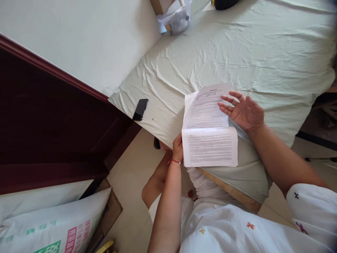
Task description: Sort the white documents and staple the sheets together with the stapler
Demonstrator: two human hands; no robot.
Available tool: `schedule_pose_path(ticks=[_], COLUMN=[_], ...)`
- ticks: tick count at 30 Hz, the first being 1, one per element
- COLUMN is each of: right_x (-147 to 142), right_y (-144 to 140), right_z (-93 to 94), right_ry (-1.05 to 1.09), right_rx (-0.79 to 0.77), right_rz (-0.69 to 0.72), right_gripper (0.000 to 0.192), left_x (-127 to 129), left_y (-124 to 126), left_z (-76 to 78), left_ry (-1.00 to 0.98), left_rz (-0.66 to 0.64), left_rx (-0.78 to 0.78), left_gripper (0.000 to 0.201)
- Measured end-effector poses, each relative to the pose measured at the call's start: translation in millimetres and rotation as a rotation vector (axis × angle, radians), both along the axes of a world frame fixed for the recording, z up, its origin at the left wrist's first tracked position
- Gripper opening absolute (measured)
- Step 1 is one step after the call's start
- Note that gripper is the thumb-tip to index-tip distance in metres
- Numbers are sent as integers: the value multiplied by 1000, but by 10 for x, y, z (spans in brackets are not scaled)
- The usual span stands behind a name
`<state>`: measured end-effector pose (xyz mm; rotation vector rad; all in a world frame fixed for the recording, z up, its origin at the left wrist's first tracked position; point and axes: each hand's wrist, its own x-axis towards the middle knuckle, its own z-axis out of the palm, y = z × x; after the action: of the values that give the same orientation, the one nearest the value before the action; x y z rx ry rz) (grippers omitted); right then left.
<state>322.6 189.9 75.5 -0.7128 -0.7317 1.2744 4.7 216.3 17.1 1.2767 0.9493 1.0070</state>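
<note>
- Holding a printed paper sheet at centre frame, the left hand pinches its left edge, fingers closed on the margin; a red cord circles the wrist.
- Right hand, right of centre, is open with fingers spread, its fingertips touching the right edge of the sheet's raised upper half.
- Sheet bends across its middle: the lower half faces the camera, the upper half leans away over the bed, whose pale green cover is wrinkled.
- Black phone lies near the bed's corner, left of the sheet and apart from both hands.
- Clear plastic bag sits at the top of the frame, well away; a printed sack fills the lower left.
- Risk, as judged: with only one edge pinched, the upper half may flop or crease unevenly if the spread hand lifts off; the phone near the corner could be nudged off.
</note>
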Motion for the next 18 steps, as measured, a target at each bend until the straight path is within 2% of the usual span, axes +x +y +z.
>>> schedule_pose_path(ticks=[5,10,14,18], right_x=[-11,-45,-50,-30], right_y=[-18,30,39,34], right_z=[-22,-66,-82,-121], right_ry=[-40,-147,-126,-140], right_rx=[31,-57,-57,-45], right_rz=[79,-10,-7,29], right_gripper=[51,47,42,33], left_x=[3,8,-2,-25], left_y=[-8,-9,-4,11], left_z=[20,22,26,3], left_ry=[15,24,39,-24], left_rz=[-6,-23,-28,70], left_rx=[14,-7,-9,-31], left_gripper=[22,21,25,26])
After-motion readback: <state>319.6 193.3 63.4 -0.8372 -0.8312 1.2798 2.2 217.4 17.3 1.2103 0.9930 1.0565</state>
